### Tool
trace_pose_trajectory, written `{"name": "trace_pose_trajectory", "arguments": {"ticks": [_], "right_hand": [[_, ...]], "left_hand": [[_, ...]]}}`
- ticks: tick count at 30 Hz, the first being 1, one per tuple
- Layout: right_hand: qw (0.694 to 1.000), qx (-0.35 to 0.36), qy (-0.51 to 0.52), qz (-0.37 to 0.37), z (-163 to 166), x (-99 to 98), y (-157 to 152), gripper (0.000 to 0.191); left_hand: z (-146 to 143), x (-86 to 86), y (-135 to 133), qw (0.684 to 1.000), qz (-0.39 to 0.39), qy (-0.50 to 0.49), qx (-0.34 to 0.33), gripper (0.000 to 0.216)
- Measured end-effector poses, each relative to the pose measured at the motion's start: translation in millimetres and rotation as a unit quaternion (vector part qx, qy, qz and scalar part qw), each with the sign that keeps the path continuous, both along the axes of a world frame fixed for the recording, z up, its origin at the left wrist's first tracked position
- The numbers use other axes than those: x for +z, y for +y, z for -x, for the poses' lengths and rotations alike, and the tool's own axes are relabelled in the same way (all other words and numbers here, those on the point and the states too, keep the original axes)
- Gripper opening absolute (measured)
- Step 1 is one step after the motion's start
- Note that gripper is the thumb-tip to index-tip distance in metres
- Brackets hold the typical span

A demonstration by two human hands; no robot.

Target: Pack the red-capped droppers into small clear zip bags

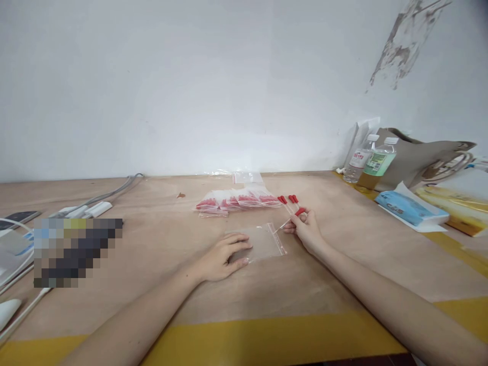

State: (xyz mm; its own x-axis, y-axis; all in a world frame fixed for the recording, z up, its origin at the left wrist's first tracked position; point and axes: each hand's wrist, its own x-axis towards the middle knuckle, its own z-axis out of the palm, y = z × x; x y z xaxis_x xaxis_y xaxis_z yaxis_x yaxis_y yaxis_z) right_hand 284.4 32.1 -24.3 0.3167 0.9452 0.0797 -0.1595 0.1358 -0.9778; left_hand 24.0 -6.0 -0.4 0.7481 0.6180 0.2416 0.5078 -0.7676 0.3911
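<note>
A clear zip bag point(261, 245) lies flat on the table, its red-striped zip edge toward the right. My left hand point(224, 256) rests on the bag's left end with its fingers stretched out, holding nothing. Between thumb and fingers, my right hand point(304, 229) grips a dropper point(300, 211) with a red bulb and a thin clear stem. The stem slants down to the left and its tip is at the bag's zip edge; whether it is inside cannot be made out. Just beyond that hand lie several more red-bulbed droppers point(293, 199).
Filled bags with red contents point(240, 200) lie in a row behind the zip bag. To the right stand two bottles point(375, 160), tissue packs point(412, 207) and a grey bag point(415, 155). Cables point(110, 193) and a pixelated dark object point(82, 249) are on the left.
</note>
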Motion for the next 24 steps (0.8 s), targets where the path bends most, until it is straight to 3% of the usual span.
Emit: {"name": "trace_pose_trajectory", "arguments": {"ticks": [4,8,14,17,24], "right_hand": [[0.999,0.022,0.047,0.016,6,5.8,-6,0.035],[0.989,0.116,0.07,0.062,9,10.8,-16,0.026],[0.946,0.293,-0.122,0.07,-7,16.0,-21,0.029],[0.919,0.354,-0.156,0.071,-11,16.9,-19,0.032],[0.922,0.344,-0.175,0.037,11,14.8,-21,0.032]], "left_hand": [[-1,-0.5,0,1.0,0.002,0.0,-0.001,0.037],[-1,-0.8,0,1.0,0.003,-0.014,-0.003,0.042],[-1,0.8,-1,1.0,0.012,-0.026,0.003,0.047],[-1,0.1,0,1.0,0.012,-0.024,-0.002,0.046],[1,-3.2,3,1.0,0.005,-0.012,0.001,0.045]]}}
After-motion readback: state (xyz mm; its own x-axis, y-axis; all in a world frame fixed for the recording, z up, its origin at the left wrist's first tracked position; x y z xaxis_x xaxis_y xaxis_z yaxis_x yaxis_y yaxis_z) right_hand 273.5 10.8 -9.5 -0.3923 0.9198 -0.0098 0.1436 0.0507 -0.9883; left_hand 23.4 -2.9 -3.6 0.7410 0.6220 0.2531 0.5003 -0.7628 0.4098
